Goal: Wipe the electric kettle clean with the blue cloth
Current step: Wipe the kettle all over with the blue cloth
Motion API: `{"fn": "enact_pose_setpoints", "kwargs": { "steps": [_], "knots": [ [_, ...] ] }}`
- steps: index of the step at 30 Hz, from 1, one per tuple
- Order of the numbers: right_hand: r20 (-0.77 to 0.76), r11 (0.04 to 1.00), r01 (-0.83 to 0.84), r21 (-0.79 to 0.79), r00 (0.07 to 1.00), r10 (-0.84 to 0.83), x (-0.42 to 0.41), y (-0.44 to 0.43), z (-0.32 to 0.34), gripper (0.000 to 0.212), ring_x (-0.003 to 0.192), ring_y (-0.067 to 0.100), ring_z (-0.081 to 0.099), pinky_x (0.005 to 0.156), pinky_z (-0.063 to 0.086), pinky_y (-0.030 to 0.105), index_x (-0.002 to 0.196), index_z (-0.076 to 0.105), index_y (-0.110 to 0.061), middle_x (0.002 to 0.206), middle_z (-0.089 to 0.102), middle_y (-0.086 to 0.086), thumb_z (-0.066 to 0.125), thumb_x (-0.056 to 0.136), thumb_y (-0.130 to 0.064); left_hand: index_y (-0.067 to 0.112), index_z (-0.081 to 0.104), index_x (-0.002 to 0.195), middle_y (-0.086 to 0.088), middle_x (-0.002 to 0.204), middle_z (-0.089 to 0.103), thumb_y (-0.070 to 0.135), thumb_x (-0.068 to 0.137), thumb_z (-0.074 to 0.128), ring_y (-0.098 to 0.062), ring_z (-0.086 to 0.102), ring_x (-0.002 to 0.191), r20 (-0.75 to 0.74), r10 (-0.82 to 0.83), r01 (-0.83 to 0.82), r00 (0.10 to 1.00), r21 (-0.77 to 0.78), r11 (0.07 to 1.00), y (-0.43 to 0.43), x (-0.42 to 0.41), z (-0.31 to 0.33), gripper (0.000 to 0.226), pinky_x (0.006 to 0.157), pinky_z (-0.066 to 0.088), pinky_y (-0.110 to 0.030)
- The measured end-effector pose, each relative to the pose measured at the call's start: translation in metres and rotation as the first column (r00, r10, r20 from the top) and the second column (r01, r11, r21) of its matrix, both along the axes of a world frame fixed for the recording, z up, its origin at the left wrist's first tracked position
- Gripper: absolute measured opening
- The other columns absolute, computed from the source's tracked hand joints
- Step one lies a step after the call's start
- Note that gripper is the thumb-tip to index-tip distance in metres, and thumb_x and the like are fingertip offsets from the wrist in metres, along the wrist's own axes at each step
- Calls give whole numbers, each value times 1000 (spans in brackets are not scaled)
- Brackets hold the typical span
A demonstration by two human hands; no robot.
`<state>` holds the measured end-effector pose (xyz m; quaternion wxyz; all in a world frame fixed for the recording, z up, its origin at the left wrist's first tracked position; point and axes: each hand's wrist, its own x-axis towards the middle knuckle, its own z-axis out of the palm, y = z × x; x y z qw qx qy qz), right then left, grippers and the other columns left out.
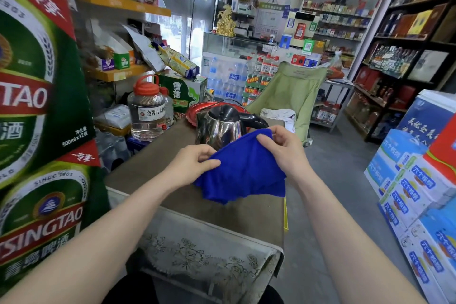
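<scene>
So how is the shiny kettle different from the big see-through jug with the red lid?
The kettle is shiny metal with a black lid and handle; the jug is clear with a red cap and red carry handle. The kettle stands on the brown table; the jug stands beside the table, to its left. Both stand upright.

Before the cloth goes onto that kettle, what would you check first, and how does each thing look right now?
1. Cloth held: ok, left hand and right hand both pinch its top edge.
2. Cloth gathered into a pad for wiping: not ok, it hangs loose between the hands.
3. Kettle upright on the table: ok.
4. Kettle lid closed: ok, it looks shut.
5. Kettle unplugged and cool: cannot tell, no cord or base shows.
6. Room around the kettle: not ok, a red tray sits close behind it and a clear jug stands to its left.
</scene>
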<state>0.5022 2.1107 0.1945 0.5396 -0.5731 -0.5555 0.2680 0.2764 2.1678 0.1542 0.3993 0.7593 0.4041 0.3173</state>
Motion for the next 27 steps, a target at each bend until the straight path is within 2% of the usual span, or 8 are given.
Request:
{"fn": "enact_pose_setpoints", "kwargs": {
  "steps": [5, 8, 11, 14, 18, 21, 24, 27],
  "knots": [
    [129, 993, 100, 67, 986, -108, -6, -1, -6, 8, 84, 16, 67, 68, 54, 33, 83, 67, -29, 85, 72, -8, 72, 89, -29, 22, 71, 92, 4, 87, 75, 27, 91, 63, -11, 69, 84, 22, 189, -187, 982, -74, 980, 1, 7, 2, 9, 69, 51, -26],
    [190, 987, -134, 89, 975, 115, -22, -4, -7, 5, 77, 11, 64, 65, 51, 25, 86, 69, -25, 84, 71, -9, 73, 88, -25, 14, 71, 94, -5, 92, 74, 27, 94, 61, -24, 69, 92, 183, 231, -183, 956, -246, 952, 0, 18, 9, 17, 79, 53, -35],
    [313, 943, -327, -65, 890, 330, -35, -9, -12, 7, 77, 2, 64, 69, 48, 19, 95, 76, -28, 85, 74, -15, 73, 89, -29, 13, 73, 93, -6, 86, 74, 41, 95, 57, -22, 70, 81, 335, 206, -44, 920, -433, 901, -6, 20, 17, 32, 73, 55, -32],
    [326, 950, -303, -78, 892, 312, -34, -9, -21, 13, 94, 5, 69, 88, 57, 35, 102, 77, -31, 98, 77, -12, 69, 92, -27, 8, 68, 116, -10, 99, 75, 18, 92, 64, -26, 71, 96, 273, 116, -17, 955, -341, 940, -4, 14, 6, 26, 86, 56, -36],
    [181, 954, -248, -168, 944, 277, -21, -8, -34, 46, 117, 8, 62, 103, 52, 38, 124, 61, -27, 123, 68, -9, 79, 82, -32, 9, 60, 125, -11, 105, 74, 3, 94, 58, -21, 71, 93, 272, 35, 47, 962, -286, 957, -7, 8, 2, 32, 74, 56, -26],
    [22, 844, -373, -387, 911, 412, -23, -14, -43, 44, 104, 12, 70, 90, 58, 32, 123, 64, -18, 118, 73, 2, 80, 83, -26, 16, 59, 121, -9, 96, 74, 9, 95, 58, -16, 71, 80, 353, 5, 98, 936, -273, 957, -7, 5, 13, 27, 64, 54, -24],
    [-99, 895, -327, -303, 945, 311, -28, -20, -40, 30, 91, 25, 74, 81, 59, 39, 112, 70, -8, 104, 77, 11, 76, 86, -22, 21, 55, 118, -6, 105, 69, 16, 91, 65, -18, 69, 88, 255, 175, -125, 951, -202, 971, 0, 0, 12, 29, 70, 54, -30],
    [-9, 945, -238, -222, 970, 242, -34, -20, -36, 29, 95, 33, 71, 83, 57, 45, 108, 69, -7, 103, 74, 15, 72, 90, -29, 29, 59, 111, 7, 103, 62, 26, 86, 70, -10, 61, 91, 2, 289, -285, 957, 166, 944, -2, 0, 2, 27, 79, 49, -27]
  ]
}}
